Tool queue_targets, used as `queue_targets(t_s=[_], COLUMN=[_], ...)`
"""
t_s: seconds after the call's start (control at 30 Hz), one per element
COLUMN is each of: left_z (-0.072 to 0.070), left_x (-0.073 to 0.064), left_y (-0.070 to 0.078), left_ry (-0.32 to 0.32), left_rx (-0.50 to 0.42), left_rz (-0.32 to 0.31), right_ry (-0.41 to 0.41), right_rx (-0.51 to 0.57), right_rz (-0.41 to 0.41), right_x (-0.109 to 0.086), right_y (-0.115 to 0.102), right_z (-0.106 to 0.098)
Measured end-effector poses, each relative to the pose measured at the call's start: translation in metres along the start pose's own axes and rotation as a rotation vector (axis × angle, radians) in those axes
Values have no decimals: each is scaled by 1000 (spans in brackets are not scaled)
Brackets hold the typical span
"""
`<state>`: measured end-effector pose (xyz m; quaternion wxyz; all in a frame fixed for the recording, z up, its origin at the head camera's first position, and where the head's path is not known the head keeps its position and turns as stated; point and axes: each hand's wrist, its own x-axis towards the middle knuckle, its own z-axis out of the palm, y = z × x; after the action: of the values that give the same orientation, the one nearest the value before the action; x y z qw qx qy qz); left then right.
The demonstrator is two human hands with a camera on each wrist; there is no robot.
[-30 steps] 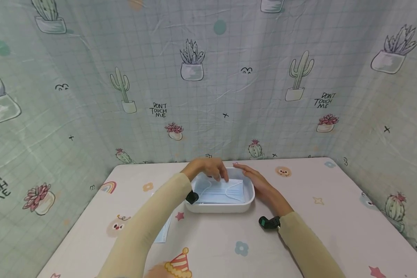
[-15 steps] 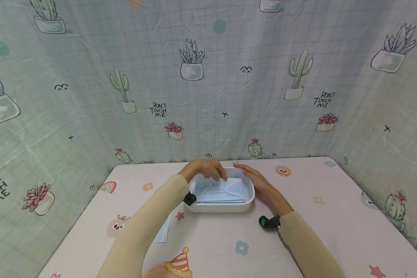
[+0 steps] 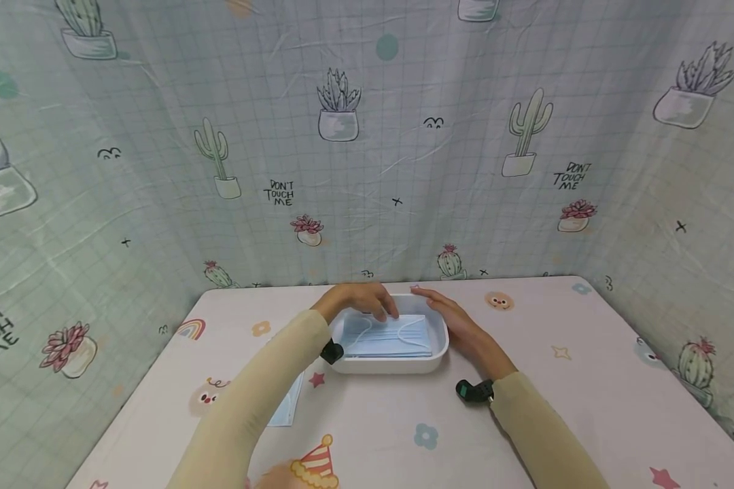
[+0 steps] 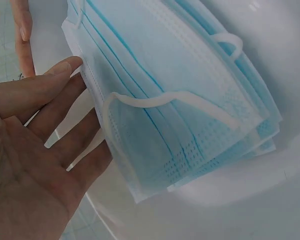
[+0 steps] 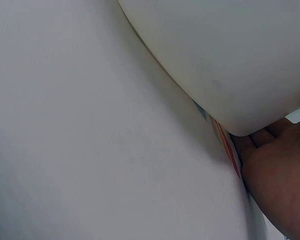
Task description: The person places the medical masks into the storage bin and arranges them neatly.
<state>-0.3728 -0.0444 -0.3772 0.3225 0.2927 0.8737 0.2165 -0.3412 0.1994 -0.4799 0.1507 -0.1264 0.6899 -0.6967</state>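
A white plastic container (image 3: 387, 367) holds a stack of light-blue disposable face masks (image 3: 387, 339) with white ear loops. Reaching over its back left side, my left hand (image 3: 367, 299) pinches the far edge of the masks. In the left wrist view the thumb of that left hand (image 4: 40, 130) lies at the edge of the top face mask (image 4: 155, 115), its other fingers running behind it. My right hand (image 3: 455, 322) rests along the container's right side with fingers extended. In the right wrist view part of the right hand (image 5: 280, 172) shows against the container's outer wall (image 5: 225, 60).
Another blue face mask (image 3: 289, 405) lies on the table left of the container, partly hidden by the left sleeve (image 3: 257, 401). The table (image 3: 495, 448) has a printed pale cover. A cactus-print curtain (image 3: 397, 156) stands behind and at both sides.
My left hand and wrist have shifted slightly left, still at the masks' far edge. The right hand stays in place against the container.
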Motion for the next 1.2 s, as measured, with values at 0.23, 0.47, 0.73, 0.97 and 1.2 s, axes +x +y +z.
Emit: queue_targets(t_s=[0.23,0.47,0.73,0.97,1.2], left_z=[-2,-9,-16,-19,-9], left_x=[-2,-13,-42,-86,-133], left_y=[-5,-11,-29,-59,-91], left_ry=[24,67,184,313,451], left_rx=[-8,-35,-196,-337,-414], left_rz=[31,105,144,175,168], right_ry=[12,17,14,6,5], right_rx=[-7,-15,-20,-10,-10], right_rz=[5,3,1,-8,-4], right_x=[2,2,3,3,1], right_y=[1,0,0,0,0], right_z=[0,1,1,2,2])
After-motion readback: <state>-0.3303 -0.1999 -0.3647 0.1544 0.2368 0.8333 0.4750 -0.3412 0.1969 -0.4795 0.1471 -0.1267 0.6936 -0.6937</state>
